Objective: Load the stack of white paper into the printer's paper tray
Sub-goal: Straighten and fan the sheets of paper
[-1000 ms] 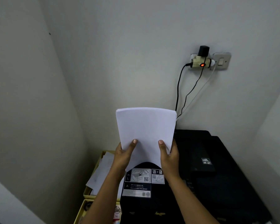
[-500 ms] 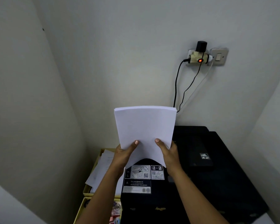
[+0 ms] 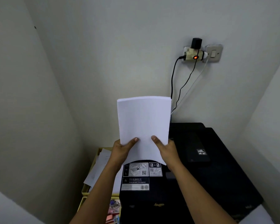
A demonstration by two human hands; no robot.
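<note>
Gripping the stack of white paper [image 3: 143, 125] upright by its lower corners, thumbs on its front, the left hand [image 3: 121, 151] and right hand [image 3: 167, 151] hold it above the black printer [image 3: 200, 159].

The black printer [image 3: 217, 175] sits in a tight corner with walls close on both sides. Yellow boxes [image 3: 94, 160] full of papers block its left side. Cables [image 3: 172, 81] hang down the wall behind it. Open room lies above it.
</note>
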